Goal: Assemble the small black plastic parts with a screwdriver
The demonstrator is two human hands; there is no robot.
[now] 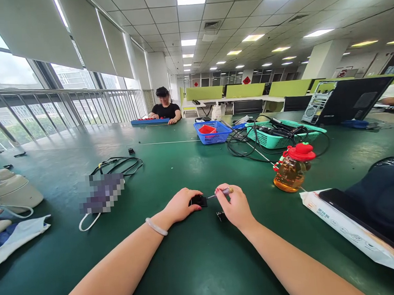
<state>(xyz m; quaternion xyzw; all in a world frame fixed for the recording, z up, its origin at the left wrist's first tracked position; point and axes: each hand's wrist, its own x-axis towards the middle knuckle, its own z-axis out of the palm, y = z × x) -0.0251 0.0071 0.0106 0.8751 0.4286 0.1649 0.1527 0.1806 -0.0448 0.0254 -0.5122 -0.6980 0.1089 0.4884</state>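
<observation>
My left hand [181,205] has its fingers closed around a small black part [200,201] that rests on the green table [191,264]. In my right hand [236,207] is a slim screwdriver [226,191], pinched between thumb and fingers. Its thin shaft lies nearly level and points left, with the tip at the black part's right side. Whether the tip sits in a screw is too small to tell. Another small black piece with metal prongs [220,216] lies on the table just below my right hand, partly hidden by it.
A jar of amber drink [290,174] and a wipes pack [351,231] stand to the right. Behind are a blue basket [215,138] and a green basket [270,140] with cables. A cream bag [14,191] and a black cord [130,163] lie left. A person [165,109] sits opposite.
</observation>
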